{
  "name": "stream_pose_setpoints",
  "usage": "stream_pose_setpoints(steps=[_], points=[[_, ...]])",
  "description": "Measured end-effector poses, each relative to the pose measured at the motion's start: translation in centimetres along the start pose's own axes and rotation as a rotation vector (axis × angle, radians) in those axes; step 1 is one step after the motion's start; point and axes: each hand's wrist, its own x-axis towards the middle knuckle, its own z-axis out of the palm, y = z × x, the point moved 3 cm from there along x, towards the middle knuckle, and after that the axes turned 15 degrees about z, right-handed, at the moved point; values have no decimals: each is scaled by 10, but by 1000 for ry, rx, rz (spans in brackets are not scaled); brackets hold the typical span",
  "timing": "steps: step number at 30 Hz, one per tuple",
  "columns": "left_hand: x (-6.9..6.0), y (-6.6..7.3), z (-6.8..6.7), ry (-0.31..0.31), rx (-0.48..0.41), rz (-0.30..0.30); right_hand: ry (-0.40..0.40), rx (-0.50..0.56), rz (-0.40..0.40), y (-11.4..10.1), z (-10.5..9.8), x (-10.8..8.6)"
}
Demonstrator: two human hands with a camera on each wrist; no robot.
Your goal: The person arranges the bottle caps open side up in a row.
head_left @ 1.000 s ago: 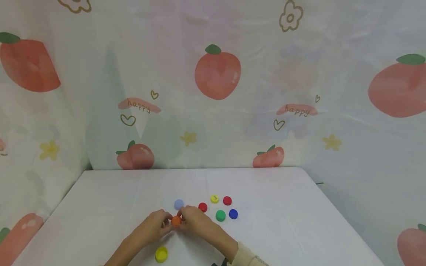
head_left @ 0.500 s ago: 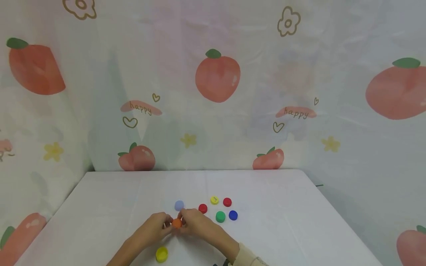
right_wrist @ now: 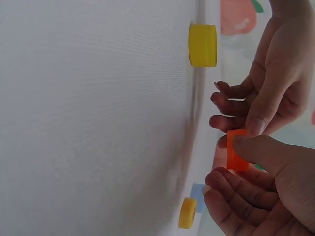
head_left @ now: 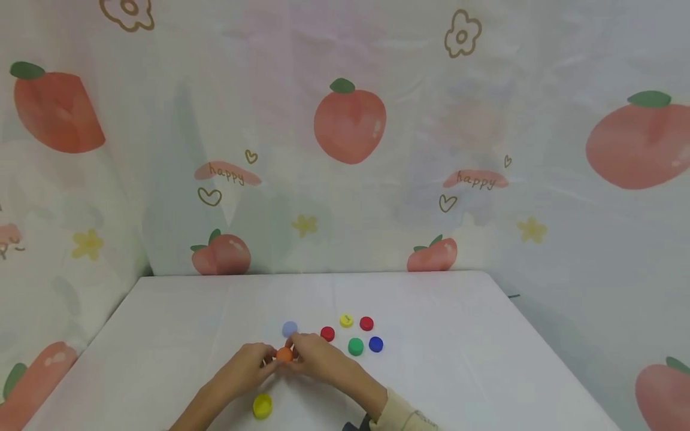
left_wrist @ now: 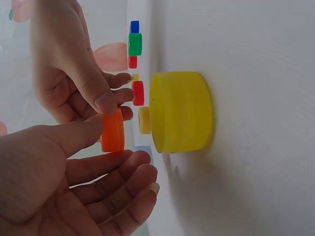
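Low over the table, both hands pinch one small orange bottle cap (head_left: 284, 355) between them. My left hand (head_left: 249, 366) has thumb and fingers on its left side. From the right, my right hand (head_left: 319, 359) grips it with thumb and fingertips; in the right wrist view its thumb covers part of the orange cap (right_wrist: 237, 160). A larger yellow cap (left_wrist: 182, 113), open side showing in the head view, rests on the table nearer the person. Beneath the hands sits a small yellow-orange cap (right_wrist: 187, 213), hidden in the head view.
Past the hands lie a pale blue cap (head_left: 290, 329), two red caps (head_left: 327, 334), a yellow cap with a mark (head_left: 346, 321), a green cap (head_left: 356, 346) and a dark blue cap (head_left: 375, 344). A fruit-printed curtain (head_left: 377, 203) stands behind the white table (head_left: 458, 359).
The head view has shifted slightly. Both hands keep hold of the orange cap in nearly the same place; the caps on the table have not moved.
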Motion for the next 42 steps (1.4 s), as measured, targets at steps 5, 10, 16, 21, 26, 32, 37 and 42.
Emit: stream_pose_setpoints(steps=[5, 10, 16, 21, 26, 32, 37, 42], points=[[-2, 0, 2, 4, 7, 7, -19, 25, 18, 1, 3, -1], [-4, -2, 5, 14, -23, 13, -31, 33, 11, 3, 6, -2], [-2, -4, 3, 35, -45, 33, -29, 44, -25, 3, 5, 0], [-1, -4, 2, 50, -49, 56, -12, 35, -48, 3, 2, 1], [-2, -3, 1, 55, -70, 42, -19, 52, -46, 4, 3, 0], [-4, -3, -1, 63, -139, 21, -14, 64, -82, 3, 3, 0], [-4, -4, -1, 67, -177, 27, -36, 123, -101, 5, 3, 1], [-6, -4, 1, 67, -235, 0, -57, 183, -91, 7, 4, -1]])
